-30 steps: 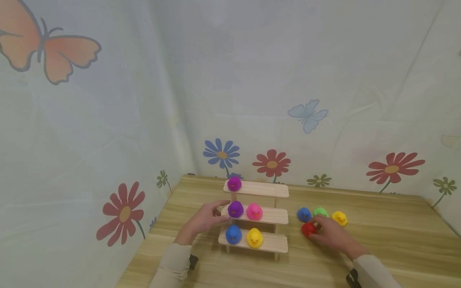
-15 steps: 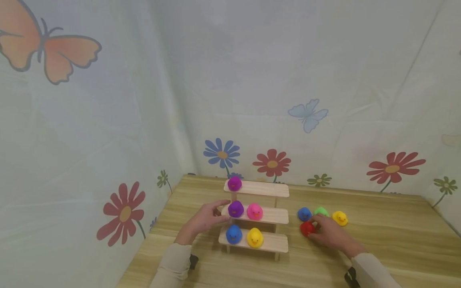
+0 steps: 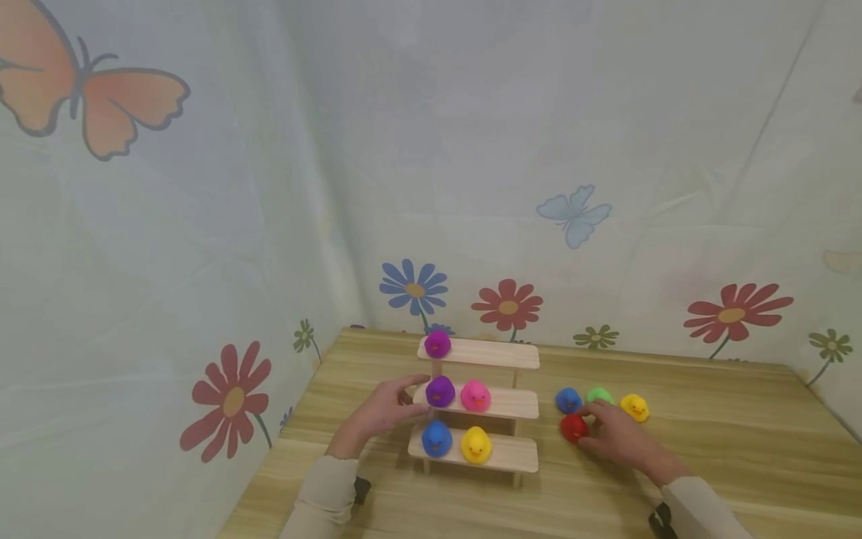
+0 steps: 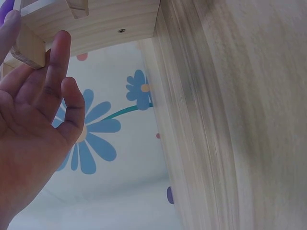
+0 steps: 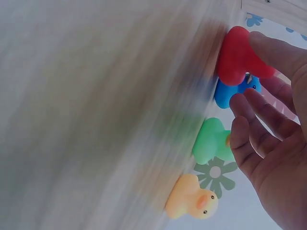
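My left hand [image 3: 382, 409] grips the left end of the middle board of a three-tier wooden display stand [image 3: 515, 404], thumb above and fingers below in the left wrist view. A purple duck [image 3: 441, 391] and a pink duck [image 3: 476, 396] sit on that board. My right hand [image 3: 621, 437] pinches a red rubber duck [image 3: 575, 428] on the table, right of the stand. In the right wrist view, the thumb lies against the red duck [image 5: 236, 57], and the other fingers are loosely bent. Close behind it sit a blue duck [image 3: 569, 400], a green duck [image 3: 598, 397] and a yellow duck [image 3: 634, 408].
The top board bears a magenta-purple duck [image 3: 438, 344] at its left end. On the bottom board are a blue duck [image 3: 437, 439] and a yellow duck [image 3: 477, 445]. The wooden table [image 3: 714, 434] meets a white cloth backdrop [image 3: 431, 150] printed with flowers and butterflies.
The red duck has shifted very slightly left and turned a little in my right hand's fingers. My left hand and the stand have stayed in place.
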The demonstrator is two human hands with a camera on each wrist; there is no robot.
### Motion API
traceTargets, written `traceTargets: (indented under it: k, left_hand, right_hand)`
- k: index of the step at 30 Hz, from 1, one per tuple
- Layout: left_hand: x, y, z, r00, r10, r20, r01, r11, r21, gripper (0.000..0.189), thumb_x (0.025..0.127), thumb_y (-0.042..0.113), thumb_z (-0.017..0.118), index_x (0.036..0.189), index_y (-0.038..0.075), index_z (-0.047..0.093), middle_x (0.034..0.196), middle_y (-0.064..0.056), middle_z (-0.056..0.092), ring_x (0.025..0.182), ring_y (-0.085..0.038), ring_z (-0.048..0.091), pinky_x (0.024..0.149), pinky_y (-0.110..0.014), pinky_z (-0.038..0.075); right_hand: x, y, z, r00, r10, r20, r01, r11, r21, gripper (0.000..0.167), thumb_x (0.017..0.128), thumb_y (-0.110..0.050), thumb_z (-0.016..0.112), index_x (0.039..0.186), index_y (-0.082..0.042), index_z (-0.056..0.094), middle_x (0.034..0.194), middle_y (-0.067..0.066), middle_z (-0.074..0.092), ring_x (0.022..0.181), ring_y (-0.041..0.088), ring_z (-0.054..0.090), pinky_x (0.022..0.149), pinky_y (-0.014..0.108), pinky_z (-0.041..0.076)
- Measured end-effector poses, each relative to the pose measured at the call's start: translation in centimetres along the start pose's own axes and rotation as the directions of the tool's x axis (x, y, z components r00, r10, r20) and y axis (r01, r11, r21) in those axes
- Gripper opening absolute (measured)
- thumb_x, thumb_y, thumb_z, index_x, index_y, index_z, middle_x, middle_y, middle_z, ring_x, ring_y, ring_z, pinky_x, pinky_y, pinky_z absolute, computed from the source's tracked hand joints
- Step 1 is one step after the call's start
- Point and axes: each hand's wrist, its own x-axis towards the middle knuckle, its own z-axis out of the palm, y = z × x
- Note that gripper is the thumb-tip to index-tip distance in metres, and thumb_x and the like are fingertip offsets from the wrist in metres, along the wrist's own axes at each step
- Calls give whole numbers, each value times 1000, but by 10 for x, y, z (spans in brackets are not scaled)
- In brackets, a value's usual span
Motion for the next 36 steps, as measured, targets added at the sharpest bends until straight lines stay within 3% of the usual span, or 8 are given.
traceTargets:
  k: [11, 25, 32, 36]
  left_hand:
    - [0, 1, -1, 1000, -4, 2, 4, 1000, -1, 58, 84, 40, 68, 135, 19, 50, 96, -1, 61, 79, -17, 56, 64, -32, 49]
    - [-1, 1, -1, 1000, 2, 5, -2, 1000, 2, 57, 85, 40, 68, 135, 20, 50, 101, -1, 62, 80, -16, 57, 64, -31, 50]
    - [0, -1, -1, 1000, 0, 4, 0, 1000, 12, 59, 84, 43, 68, 135, 21, 50, 101, 1, 62, 80, -15, 57, 65, -30, 50]
    - [0, -1, -1, 1000, 4, 5, -4, 1000, 14, 59, 84, 43, 68, 135, 21, 50, 105, 0, 61, 81, -15, 57, 65, -31, 50]
  right_hand:
    - [-8, -16, -14, 997, -59, -58, 56, 997, -52, 36, 76, -23, 78, 106, -9, 63, 100, 0, 60, 84, 17, 57, 69, 31, 50]
    - [-11, -51, -32, 996, -82, -46, 79, 995, -59, 32, 78, -24, 77, 105, -16, 63, 105, 2, 62, 91, 21, 58, 75, 36, 51]
    - [-10, -66, -34, 978, -193, -78, 186, 978, -89, 32, 81, -26, 75, 108, -16, 63, 99, -9, 58, 88, 12, 58, 79, 36, 51]
    - [-9, -73, -34, 960, -252, -120, 238, 964, -119, 33, 79, -24, 76, 107, -15, 63, 103, -7, 58, 88, 9, 56, 80, 35, 51]
